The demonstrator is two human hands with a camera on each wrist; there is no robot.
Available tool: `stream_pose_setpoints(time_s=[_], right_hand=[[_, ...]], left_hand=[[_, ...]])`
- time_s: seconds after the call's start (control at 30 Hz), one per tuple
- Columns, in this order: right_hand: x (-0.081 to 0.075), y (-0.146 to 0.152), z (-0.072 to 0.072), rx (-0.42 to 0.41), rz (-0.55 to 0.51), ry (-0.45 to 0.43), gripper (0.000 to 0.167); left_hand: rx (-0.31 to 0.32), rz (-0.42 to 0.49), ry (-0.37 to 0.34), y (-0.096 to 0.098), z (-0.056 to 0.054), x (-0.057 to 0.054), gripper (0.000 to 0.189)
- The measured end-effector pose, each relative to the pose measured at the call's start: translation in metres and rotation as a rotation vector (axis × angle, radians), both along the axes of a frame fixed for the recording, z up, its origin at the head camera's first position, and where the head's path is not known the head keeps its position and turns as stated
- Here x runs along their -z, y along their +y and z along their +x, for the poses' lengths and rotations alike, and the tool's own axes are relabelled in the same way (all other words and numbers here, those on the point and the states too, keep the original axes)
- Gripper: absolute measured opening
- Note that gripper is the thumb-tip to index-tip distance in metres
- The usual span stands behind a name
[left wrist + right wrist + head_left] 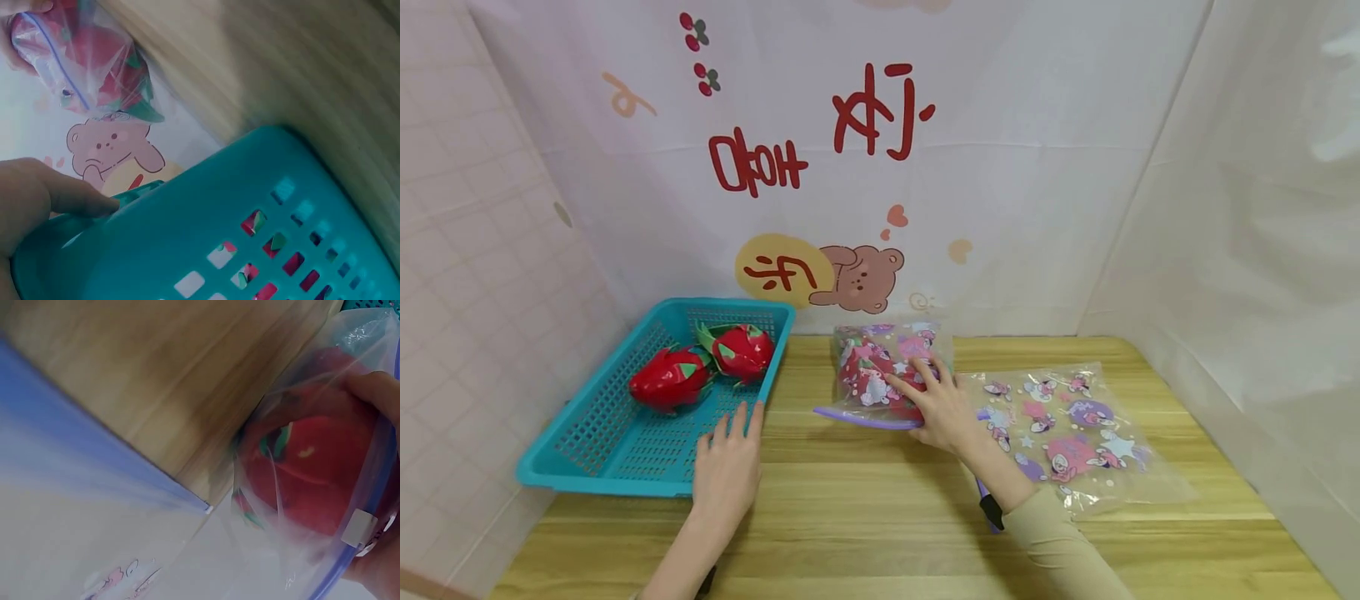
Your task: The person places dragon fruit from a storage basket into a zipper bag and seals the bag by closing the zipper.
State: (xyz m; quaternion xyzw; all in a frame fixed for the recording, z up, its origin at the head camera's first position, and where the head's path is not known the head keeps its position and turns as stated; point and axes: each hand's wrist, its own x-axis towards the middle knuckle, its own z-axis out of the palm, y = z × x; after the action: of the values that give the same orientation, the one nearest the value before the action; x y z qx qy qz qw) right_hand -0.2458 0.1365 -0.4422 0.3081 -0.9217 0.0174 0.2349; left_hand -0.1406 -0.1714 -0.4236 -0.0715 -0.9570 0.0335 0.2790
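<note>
Zip bag (891, 367) with a printed pattern and purple zip edge lies near the back wall, red and green dragon fruit showing through its film. My right hand (943, 408) reaches over its zip edge and grips it with spread fingers; the right wrist view shows the thumb (378, 394) against the film and a white slider (359, 528) on the zip. At the left, my left hand (726, 467) rests on the near right corner of the blue-green basket (778, 350), fingers fairly straight over the rim. Two dragon fruits (672, 379) lie inside the basket.
A second printed zip bag (1071, 450) lies flat on the wooden table (850, 533), partly under my right forearm. White printed sheeting (1000, 167) rises behind the table, with a tile-patterned wall (482, 292) at left and a pale sheet (1247, 275) at right.
</note>
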Motion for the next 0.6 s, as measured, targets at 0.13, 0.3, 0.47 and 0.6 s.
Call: stream_pose_setpoints(time_s=[0.13, 0.3, 0.47, 0.6], right_hand=[[0.0002, -0.0014, 0.0002, 0.008, -0.018, 0.004, 0.098], [0.0014, -0.0003, 0.0016, 0.03, -0.034, 0.004, 0.095], [0.0029, 0.004, 0.0024, 0.072, -0.04, 0.005, 0.095], [0.0036, 0.0084, 0.003, 0.114, -0.032, 0.025, 0.096]], left_hand=[[0.019, -0.009, -0.008, 0.0001, 0.0008, 0.0022, 0.069], [0.027, 0.022, -0.036, 0.0012, 0.0002, 0.0035, 0.068], [0.036, 0.05, -0.028, 0.0015, -0.0005, 0.004, 0.066], [0.029, 0.059, -0.037, 0.0013, 0.0002, 0.0041, 0.064]])
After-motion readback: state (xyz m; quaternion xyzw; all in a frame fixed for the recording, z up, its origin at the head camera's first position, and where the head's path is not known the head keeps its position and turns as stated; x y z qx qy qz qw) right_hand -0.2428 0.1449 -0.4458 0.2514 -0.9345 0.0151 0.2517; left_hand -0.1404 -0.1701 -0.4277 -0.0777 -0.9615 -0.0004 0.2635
